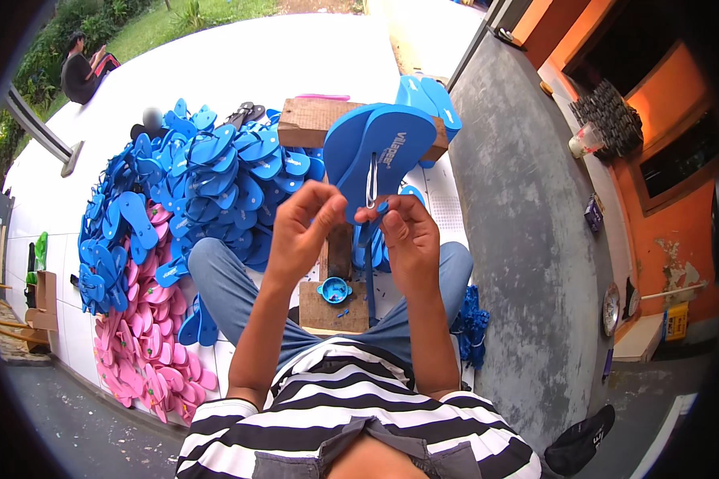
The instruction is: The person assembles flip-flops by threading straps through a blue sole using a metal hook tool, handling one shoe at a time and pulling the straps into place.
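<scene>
A pair of blue flip-flop soles (399, 140) stands tilted up against a wooden block on a post. From the front sole's face sticks a thin whitish wire-like loop (371, 182). Just below it, my right hand (411, 239) pinches a blue flip-flop strap (368, 275), whose length hangs down between my legs. My left hand (305, 231) is beside it, to the left of the loop, with thumb and fingers closed together; whatever is in them, if anything, is too small to make out. Below both hands, a small blue cup (334, 290) with bits inside sits on a wooden board (319, 318).
A large heap of blue flip-flops (216, 176) lies left and ahead, with pink flip-flops (156, 343) nearer on the left. More blue soles (430, 104) rest behind the wooden block (302, 124). Blue straps (473, 327) lie by my right knee. A person (84, 70) sits far left.
</scene>
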Demonstrator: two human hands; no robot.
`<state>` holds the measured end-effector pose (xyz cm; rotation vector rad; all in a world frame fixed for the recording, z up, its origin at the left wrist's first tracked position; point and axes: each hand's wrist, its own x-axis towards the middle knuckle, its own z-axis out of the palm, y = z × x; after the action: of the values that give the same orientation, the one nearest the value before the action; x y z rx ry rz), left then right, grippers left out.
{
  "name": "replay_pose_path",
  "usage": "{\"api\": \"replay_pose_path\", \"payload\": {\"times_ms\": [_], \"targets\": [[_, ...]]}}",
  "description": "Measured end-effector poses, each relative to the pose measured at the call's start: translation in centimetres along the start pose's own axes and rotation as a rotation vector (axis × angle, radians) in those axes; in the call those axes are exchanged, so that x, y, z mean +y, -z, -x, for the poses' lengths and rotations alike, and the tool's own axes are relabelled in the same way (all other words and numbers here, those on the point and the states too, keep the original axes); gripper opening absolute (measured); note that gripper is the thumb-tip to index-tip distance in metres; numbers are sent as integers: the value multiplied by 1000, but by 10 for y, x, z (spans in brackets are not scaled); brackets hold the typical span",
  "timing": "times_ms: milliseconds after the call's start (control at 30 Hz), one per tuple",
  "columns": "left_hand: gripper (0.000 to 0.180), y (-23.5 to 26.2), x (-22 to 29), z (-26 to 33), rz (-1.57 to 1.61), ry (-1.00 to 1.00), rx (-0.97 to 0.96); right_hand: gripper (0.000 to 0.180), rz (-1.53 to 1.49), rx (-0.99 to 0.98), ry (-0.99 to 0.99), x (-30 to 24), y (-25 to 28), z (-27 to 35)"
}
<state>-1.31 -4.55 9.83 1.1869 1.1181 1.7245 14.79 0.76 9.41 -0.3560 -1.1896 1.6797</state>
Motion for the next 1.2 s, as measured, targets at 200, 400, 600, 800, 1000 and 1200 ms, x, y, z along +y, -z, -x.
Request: {"api": "replay_pose_path", "payload": {"times_ms": [200,400,600,800,1000,1200], "targets": [[21,-7,48,-46,-525,-431,147,20,26,-37,81,-1,-7,-9],[29,-16,71,-73,-900,-531,29,21,23,-48,13,-2,-8,-9],[27,-18,70,-76,-936,-624,-24,19,-124,-75,-43,12,3,-8],[27,-21,68,-70,-905,-601,-75,13,-137,-102,-155,11,13,-29],[26,-19,53,-57,-648,-391,-108,19,-161,-56,-222,2,10,-26],[35,-18,19,-30,-233,-431,-19,31,543,360,367,-5,1,1]]}}
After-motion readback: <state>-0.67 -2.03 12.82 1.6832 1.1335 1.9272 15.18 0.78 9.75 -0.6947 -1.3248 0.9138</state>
